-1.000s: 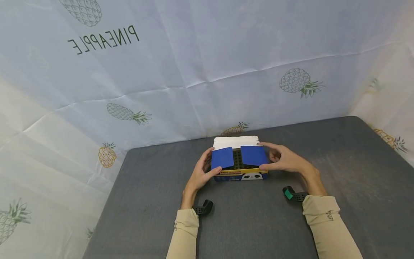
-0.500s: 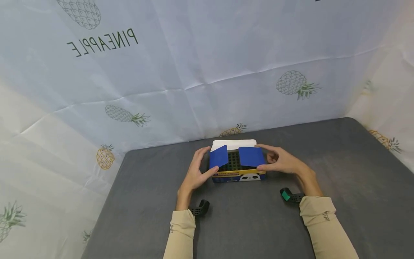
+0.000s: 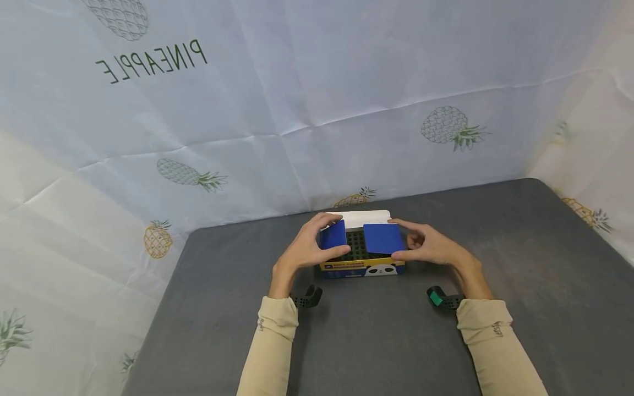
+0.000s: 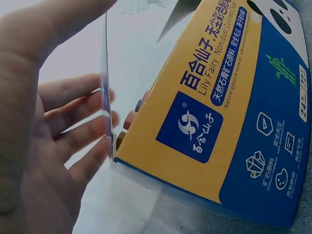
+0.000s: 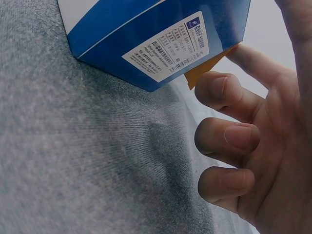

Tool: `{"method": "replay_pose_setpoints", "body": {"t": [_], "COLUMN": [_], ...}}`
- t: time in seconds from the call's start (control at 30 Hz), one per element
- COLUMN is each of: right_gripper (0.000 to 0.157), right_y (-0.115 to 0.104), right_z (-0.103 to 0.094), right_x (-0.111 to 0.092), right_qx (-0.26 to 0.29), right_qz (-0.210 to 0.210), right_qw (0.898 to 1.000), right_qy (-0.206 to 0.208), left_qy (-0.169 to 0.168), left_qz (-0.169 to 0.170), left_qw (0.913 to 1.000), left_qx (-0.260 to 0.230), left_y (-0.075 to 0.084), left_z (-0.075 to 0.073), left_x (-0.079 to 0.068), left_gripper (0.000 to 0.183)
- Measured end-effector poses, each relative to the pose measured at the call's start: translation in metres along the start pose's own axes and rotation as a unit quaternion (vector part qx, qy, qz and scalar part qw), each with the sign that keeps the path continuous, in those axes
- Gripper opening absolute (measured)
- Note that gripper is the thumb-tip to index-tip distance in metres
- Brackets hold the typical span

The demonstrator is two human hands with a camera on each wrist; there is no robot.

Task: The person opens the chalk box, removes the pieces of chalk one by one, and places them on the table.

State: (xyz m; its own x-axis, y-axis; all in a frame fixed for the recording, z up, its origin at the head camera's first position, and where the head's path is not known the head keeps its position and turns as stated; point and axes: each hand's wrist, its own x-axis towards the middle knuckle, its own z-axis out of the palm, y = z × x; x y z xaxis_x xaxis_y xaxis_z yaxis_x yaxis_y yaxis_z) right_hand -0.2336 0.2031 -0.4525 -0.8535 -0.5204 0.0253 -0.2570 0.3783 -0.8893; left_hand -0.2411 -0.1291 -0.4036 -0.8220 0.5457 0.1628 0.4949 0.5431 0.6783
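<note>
A blue and yellow box of colored chalk with a panda on its front sits on the table, its white-lined lid folded back. My left hand holds the raised left side flap across its edges. In the left wrist view, fingertips sit at the flap's far side and the thumb at its top, beside a few chalk ends. My right hand holds the right end between index finger and thumb, other fingers curled. The right flap lies over a dark holed insert.
A dark grey cloth-covered table runs beneath everything. Behind it hangs a pale curtain with pineapple prints. A black wrist mount sits on the left wrist, and another black mount with a green patch on the right.
The left flap has lifted from lying nearly flat to standing steeply, uncovering more of the insert. My left hand has moved inward and up onto that flap. The right hand keeps its hold.
</note>
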Motion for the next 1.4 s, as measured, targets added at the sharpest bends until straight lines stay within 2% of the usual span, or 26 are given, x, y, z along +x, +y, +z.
{"method": "replay_pose_setpoints", "body": {"t": [0.1,0.37,0.67,0.8,0.93,1.13,1.4], "right_gripper": [0.084,0.087,0.087,0.086,0.087,0.088,0.088], "right_y": [-0.002,0.004,0.008,0.008,0.007,0.007,0.007], "right_z": [0.0,-0.001,0.0,-0.001,0.0,0.001,0.003], "right_x": [0.001,0.001,-0.001,-0.001,-0.001,0.001,0.003], "right_qx": [0.004,0.023,0.032,0.033,0.036,0.038,0.03], "right_qz": [-0.005,-0.011,-0.006,-0.007,-0.008,-0.009,-0.011], "right_qw": [1.0,1.0,0.999,0.999,0.999,0.999,0.999], "right_qy": [-0.002,-0.007,-0.008,-0.009,-0.011,-0.017,-0.015], "left_qy": [0.0,0.044,0.048,0.051,0.059,0.067,0.054], "left_qz": [0.001,0.028,0.045,0.04,0.025,-0.001,-0.021], "left_qw": [1.0,0.9981,0.9948,0.9934,0.9943,0.9969,0.9981], "left_qx": [0.001,-0.032,-0.079,-0.094,-0.086,-0.042,0.02], "left_y": [0.002,0.001,-0.005,-0.009,-0.014,-0.025,-0.038], "left_z": [-0.003,-0.012,-0.023,-0.029,-0.034,-0.039,-0.038], "left_x": [-0.001,-0.01,-0.023,-0.029,-0.036,-0.048,-0.057], "left_gripper": [0.069,0.068,0.067,0.066,0.07,0.072,0.07]}}
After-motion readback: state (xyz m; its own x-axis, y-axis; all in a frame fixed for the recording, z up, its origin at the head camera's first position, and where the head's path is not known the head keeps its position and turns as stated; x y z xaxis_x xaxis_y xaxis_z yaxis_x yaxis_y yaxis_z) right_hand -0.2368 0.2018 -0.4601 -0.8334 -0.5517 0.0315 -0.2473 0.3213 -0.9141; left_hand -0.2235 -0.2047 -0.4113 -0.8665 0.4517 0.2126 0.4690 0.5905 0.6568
